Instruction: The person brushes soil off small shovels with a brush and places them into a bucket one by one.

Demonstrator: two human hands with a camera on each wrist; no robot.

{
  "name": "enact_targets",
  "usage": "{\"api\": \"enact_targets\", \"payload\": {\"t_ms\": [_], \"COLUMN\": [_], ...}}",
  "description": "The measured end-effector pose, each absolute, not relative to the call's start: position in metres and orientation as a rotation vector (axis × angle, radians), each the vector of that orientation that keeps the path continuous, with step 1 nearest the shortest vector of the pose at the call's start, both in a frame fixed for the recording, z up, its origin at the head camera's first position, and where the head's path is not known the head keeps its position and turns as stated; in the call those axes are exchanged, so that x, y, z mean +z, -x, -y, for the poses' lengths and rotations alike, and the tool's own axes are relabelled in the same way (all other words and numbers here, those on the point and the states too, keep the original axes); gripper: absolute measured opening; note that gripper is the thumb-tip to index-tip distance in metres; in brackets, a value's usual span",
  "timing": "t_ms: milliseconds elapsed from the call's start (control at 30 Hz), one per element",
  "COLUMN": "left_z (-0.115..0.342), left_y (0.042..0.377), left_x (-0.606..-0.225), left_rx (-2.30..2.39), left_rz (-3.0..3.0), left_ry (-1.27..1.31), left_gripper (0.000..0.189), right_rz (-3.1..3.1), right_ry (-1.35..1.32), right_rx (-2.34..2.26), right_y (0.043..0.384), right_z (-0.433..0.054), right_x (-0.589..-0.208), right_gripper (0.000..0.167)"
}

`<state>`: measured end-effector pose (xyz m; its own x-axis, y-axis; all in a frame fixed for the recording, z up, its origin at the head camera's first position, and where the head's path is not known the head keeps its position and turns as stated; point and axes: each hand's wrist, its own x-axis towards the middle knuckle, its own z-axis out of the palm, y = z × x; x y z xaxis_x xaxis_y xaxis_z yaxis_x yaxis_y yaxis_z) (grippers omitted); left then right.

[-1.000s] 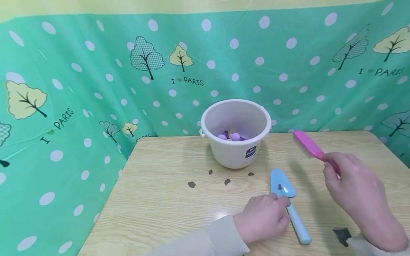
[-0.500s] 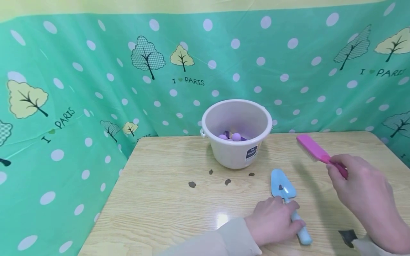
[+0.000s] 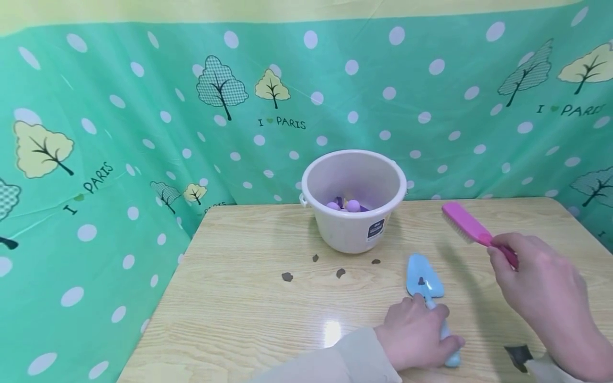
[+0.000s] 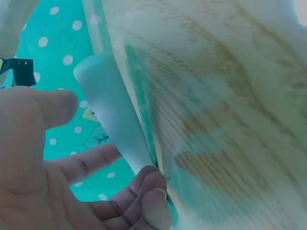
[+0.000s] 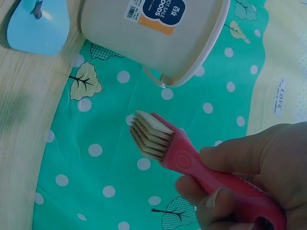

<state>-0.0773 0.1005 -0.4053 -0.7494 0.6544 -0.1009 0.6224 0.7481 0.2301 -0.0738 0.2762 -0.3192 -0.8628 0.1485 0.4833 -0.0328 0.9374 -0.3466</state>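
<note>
A light blue trowel lies on the table with a small dark scrap on its blade. My left hand is over its handle. In the left wrist view, fingers curl against the handle near its neck, while the thumb stands apart from it. My right hand grips a pink brush, raised above the right side of the table. In the right wrist view its pale bristles point away from the hand, between thumb and fingers the handle.
A white bucket stands at the back with purple balls inside. Several dark scraps lie in front of it. Behind the wooden table hangs a green dotted curtain.
My left hand has slid from the trowel's neck toward the handle's end. That end has shifted slightly left. My right hand, with the brush, has moved slightly right and lower.
</note>
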Motion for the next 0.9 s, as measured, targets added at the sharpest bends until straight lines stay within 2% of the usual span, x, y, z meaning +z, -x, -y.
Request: {"api": "enact_targets", "payload": {"t_ms": [133,367,900], "left_z": [-0.103,-0.099,-0.080], "left_y": [0.074,0.070,0.077], "left_x": [-0.407,-0.408,-0.401], "left_rx": [0.208,0.182,0.280], "left_rz": [-2.800,-2.823,-2.784], "left_ry": [-0.990,-0.946,-0.841], "left_gripper": [0.035,0.017,0.031], "right_rz": [2.569,2.575,2.585], "right_ry": [0.084,0.094,0.041], "right_rx": [0.468,0.466,0.458], "right_y": [0.074,0.074,0.075], "right_z": [-0.275,-0.273,-0.270], "right_x": [-0.320,-0.318,-0.316], "right_gripper": [0.016,0.016,0.014]}}
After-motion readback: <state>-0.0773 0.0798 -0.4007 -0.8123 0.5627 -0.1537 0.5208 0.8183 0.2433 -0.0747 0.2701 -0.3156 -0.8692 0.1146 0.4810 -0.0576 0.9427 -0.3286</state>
